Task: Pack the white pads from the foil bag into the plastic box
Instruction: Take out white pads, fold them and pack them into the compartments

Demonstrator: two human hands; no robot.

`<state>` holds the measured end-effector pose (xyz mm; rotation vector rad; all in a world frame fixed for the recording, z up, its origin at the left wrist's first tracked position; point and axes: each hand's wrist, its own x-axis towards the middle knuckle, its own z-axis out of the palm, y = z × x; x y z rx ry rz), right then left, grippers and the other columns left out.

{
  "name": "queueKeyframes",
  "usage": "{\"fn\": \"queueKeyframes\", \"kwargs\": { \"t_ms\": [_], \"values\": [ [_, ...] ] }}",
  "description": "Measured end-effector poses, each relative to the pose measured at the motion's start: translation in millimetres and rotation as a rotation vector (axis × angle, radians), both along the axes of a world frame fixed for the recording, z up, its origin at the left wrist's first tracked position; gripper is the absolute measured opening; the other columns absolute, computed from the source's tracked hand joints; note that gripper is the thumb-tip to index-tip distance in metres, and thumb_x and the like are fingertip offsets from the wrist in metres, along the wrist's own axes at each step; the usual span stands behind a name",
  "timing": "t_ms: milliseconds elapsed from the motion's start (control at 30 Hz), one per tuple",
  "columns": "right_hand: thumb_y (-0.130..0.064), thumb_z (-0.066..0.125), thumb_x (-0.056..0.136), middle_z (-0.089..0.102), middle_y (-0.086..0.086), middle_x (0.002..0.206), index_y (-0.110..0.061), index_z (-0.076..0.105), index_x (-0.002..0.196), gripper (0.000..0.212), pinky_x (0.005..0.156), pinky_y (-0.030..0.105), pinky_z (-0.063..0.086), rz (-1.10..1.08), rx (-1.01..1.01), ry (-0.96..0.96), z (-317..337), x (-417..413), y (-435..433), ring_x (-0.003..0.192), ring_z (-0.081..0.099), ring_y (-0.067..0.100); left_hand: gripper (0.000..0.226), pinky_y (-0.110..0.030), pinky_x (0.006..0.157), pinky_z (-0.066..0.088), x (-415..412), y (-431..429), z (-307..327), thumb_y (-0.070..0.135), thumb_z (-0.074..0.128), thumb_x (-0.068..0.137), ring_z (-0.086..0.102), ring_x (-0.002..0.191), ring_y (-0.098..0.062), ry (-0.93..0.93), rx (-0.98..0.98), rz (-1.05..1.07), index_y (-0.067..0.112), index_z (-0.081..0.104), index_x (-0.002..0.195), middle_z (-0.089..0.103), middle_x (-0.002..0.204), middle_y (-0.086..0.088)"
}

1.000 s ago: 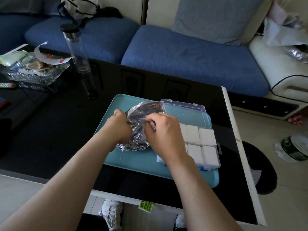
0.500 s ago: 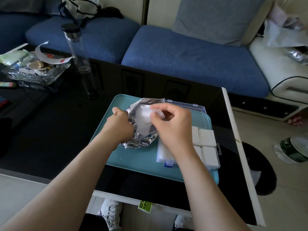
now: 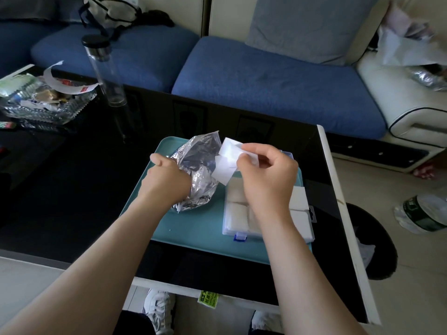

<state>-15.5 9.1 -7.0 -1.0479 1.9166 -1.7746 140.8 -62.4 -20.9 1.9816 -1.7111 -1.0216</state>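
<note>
A crumpled silver foil bag (image 3: 199, 175) lies on the teal tray (image 3: 193, 233), and my left hand (image 3: 167, 175) grips its left side. My right hand (image 3: 266, 175) pinches a few white pads (image 3: 227, 160), held in the air just right of the bag's mouth and above the far end of the clear plastic box (image 3: 268, 213). The box sits on the right half of the tray, its lid open toward the sofa, with several white pads (image 3: 235, 206) packed in rows; my right wrist hides its middle.
The tray rests on a black glass table (image 3: 84, 189) with a white edge at the right. A tall clear bottle (image 3: 106, 71) and a glass dish of wrappers (image 3: 46, 100) stand at the back left. A blue sofa (image 3: 266, 81) runs behind.
My right hand has drawn the white pads out of the foil bag, up and to the right, over the box. My left hand kept holding the bag, whose mouth has lifted.
</note>
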Motion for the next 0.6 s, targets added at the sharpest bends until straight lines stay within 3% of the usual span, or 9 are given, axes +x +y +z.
{"fn": "queueKeyframes", "kwargs": {
  "t_ms": [100,167,233,300,367,467,533,600],
  "values": [
    [-0.001,0.074,0.083,0.073,-0.024,0.076,-0.029,0.08,0.091,0.03,0.061,0.018,0.052,0.018,0.051,-0.219,1.0,-6.6,2.2,0.069,0.067,0.001,0.041,-0.039,0.074,0.051,-3.2,3.0,4.9,0.042,0.052,0.1,0.06,0.083,-0.029,0.037,0.01,0.038,0.009,0.03,0.112,0.059,0.103,-0.014],
    [0.0,0.074,0.084,0.067,-0.029,0.069,-0.028,0.08,0.095,0.03,0.06,0.014,0.048,0.043,0.07,-0.29,0.5,-10.6,3.3,0.065,0.062,-0.002,0.067,-0.046,0.088,0.054,-8.3,5.4,7.6,0.063,0.056,0.092,0.061,0.102,-0.035,-0.021,0.021,0.003,0.008,0.032,0.119,0.056,0.116,-0.015],
    [-0.001,0.076,0.084,0.064,-0.027,0.065,-0.029,0.08,0.094,0.03,0.058,0.012,0.047,0.051,0.075,-0.338,-0.1,-15.2,4.0,0.068,0.06,0.001,0.081,-0.052,0.103,0.046,-16.2,8.1,9.1,0.072,0.054,0.087,0.05,0.123,-0.039,-0.067,0.012,-0.003,0.005,0.032,0.129,0.048,0.132,-0.017],
    [-0.002,0.077,0.084,0.064,-0.023,0.067,-0.031,0.08,0.093,0.03,0.06,0.013,0.049,0.06,0.07,-0.386,-0.3,-19.4,5.2,0.072,0.062,0.007,0.072,-0.053,0.112,0.034,-24.5,12.7,11.9,0.063,0.05,0.091,0.037,0.135,-0.039,-0.079,-0.092,0.023,0.008,0.035,0.135,0.042,0.142,-0.016],
    [-0.002,0.078,0.084,0.069,-0.017,0.075,-0.03,0.079,0.096,0.031,0.064,0.016,0.052,0.074,0.056,-0.44,0.6,-23.6,7.4,0.075,0.066,0.009,0.053,-0.051,0.115,0.028,-31.2,16.5,15.4,0.044,0.051,0.095,0.032,0.136,-0.036,-0.022,-0.333,0.018,0.013,0.043,0.136,0.041,0.143,-0.013],
    [-0.003,0.08,0.087,0.075,-0.01,0.088,-0.03,0.078,0.103,0.031,0.072,0.02,0.058,0.055,0.027,-0.516,2.5,-28.5,10.8,0.084,0.073,0.006,0.031,-0.042,0.107,0.042,-43.2,22.8,21.2,0.024,0.052,0.097,0.049,0.121,-0.026,0.21,-0.615,-0.104,0.015,0.061,0.126,0.054,0.13,-0.004],
    [-0.005,0.081,0.087,0.079,-0.005,0.1,-0.03,0.078,0.104,0.031,0.081,0.027,0.062,0.027,0.009,-0.562,2.5,-33.9,11.5,0.096,0.077,0.013,0.025,-0.034,0.094,0.055,-55.5,31.5,27.9,0.032,0.056,0.098,0.065,0.105,-0.011,0.398,-0.549,-0.122,0.02,0.068,0.116,0.068,0.113,0.007],
    [-0.004,0.082,0.086,0.08,-0.001,0.103,-0.028,0.078,0.104,0.03,0.084,0.031,0.063,0.019,-0.002,-0.595,4.2,-38.4,13.5,0.099,0.078,0.018,0.026,-0.034,0.085,0.063,-67.4,38.4,30.8,0.041,0.062,0.099,0.073,0.097,-0.01,0.635,-0.288,-0.115,0.021,0.072,0.112,0.075,0.103,0.006]
  ]
}}
